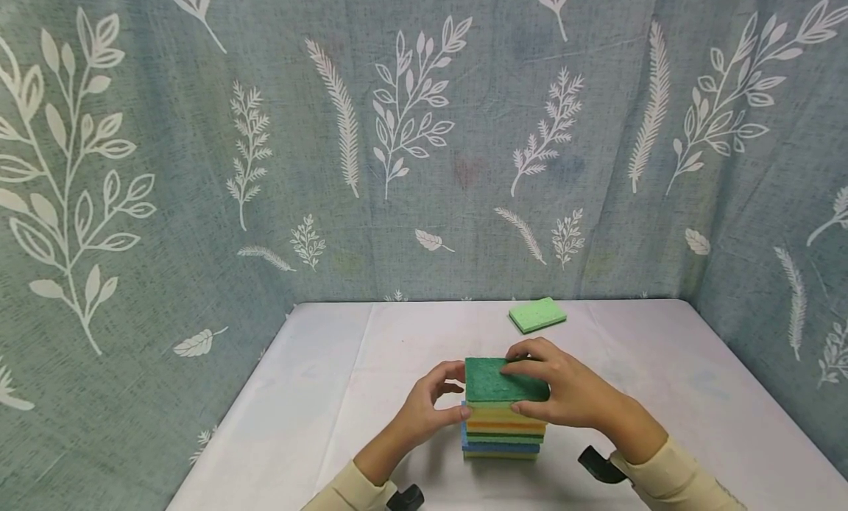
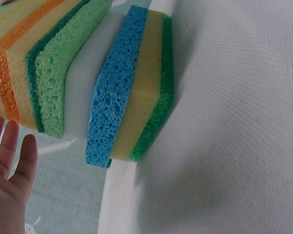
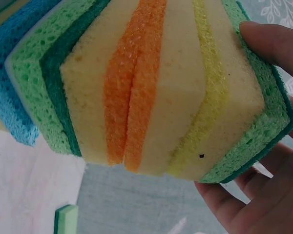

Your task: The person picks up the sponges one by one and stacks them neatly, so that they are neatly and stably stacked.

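A tall stack of sponges (image 1: 506, 427) stands on the white table, with yellow, orange, green and blue layers. On top lies a green sponge (image 1: 493, 382) with its dark scouring side up. My right hand (image 1: 573, 389) holds this top sponge, thumb on the near edge and fingers across the top and far side. Along the stack's left side, my left hand (image 1: 427, 408) keeps its fingers spread and loosely bent, fingertips at the upper layers. In the left wrist view a blue sponge (image 2: 112, 92) sits low in the stack, above a yellow-and-green sponge (image 2: 149, 87).
One loose light-green sponge (image 1: 538, 315) lies flat near the table's back edge, behind the stack. The white-covered table (image 1: 318, 393) meets a leaf-patterned grey-blue curtain (image 1: 424, 150) at the back and sides.
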A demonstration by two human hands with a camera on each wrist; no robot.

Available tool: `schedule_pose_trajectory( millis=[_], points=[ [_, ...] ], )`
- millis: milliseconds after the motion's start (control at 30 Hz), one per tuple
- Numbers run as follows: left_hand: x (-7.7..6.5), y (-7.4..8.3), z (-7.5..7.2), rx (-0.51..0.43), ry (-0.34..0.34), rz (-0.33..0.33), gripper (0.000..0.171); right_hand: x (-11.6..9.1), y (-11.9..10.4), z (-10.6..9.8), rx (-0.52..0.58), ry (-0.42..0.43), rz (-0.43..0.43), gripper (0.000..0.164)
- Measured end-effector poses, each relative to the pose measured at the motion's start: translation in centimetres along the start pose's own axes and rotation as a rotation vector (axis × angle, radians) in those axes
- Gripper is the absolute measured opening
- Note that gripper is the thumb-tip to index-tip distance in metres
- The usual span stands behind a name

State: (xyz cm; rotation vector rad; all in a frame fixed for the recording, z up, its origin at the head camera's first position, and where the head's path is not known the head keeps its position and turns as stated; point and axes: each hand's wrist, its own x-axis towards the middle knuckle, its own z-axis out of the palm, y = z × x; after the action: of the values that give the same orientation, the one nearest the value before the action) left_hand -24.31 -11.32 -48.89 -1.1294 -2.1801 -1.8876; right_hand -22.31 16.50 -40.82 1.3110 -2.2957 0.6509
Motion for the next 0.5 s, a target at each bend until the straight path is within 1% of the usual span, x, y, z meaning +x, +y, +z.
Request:
schedule_pose_trajectory(
  millis=[33, 133, 233, 333, 433, 500],
  points=[
    [0.0, -0.1, 0.0, 0.001, -0.001, 0.009, 0.056, 0.0, 0.1, 0.0, -0.001, -0.003, -0.01, 0.042],
    [0.1, 0.0, -0.1, -0.009, -0.004, 0.0, 0.056, 0.1, 0.3, -0.2, -0.012, -0.017, -0.032, 0.043],
    [0.1, 0.1, -0.1, -0.022, -0.011, -0.014, 0.057, 0.2, 0.3, -0.4, -0.026, -0.04, -0.042, 0.044],
    [0.2, 0.3, -0.1, -0.017, -0.019, -0.015, 0.059, 0.3, 0.3, -0.8, -0.033, -0.059, -0.048, 0.045],
    [0.2, 0.8, -0.1, -0.017, -0.021, -0.018, 0.061, 0.4, 0.4, -1.2, -0.023, -0.069, -0.038, 0.045],
    [0.3, 1.6, -0.1, -0.021, -0.024, -0.023, 0.06, 0.4, 0.7, -1.4, 0.003, -0.074, -0.018, 0.045]
  ],
)
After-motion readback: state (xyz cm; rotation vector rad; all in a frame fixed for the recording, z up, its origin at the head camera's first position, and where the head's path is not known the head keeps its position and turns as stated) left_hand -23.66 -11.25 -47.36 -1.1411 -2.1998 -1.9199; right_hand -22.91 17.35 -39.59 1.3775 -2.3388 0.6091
